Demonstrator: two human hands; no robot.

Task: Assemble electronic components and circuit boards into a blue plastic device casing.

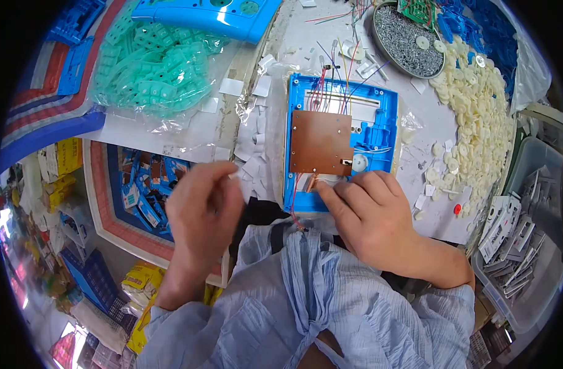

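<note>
A blue plastic housing (299, 200) lies open in front of me. A brown circuit board (321, 141) sits over its left part, with thin coloured wires running out past the far edge. My right hand (374, 218) is bent over the near edge of the housing, fingers curled. Its index fingertip presses on a small copper-coloured piece (310, 182) just below the board; the thumb is hidden. Off to the left, my left hand (204, 215) hangs in the air, fingers loosely bent and apart from the thumb, with nothing visible in it.
At the far right stand a round tray of screws (407, 43) and a heap of cream plastic discs (478, 117). A bag of green keypads (152, 80) lies far left. Below it is a box of blue housings (147, 197). A clear bin (540, 246) stands right.
</note>
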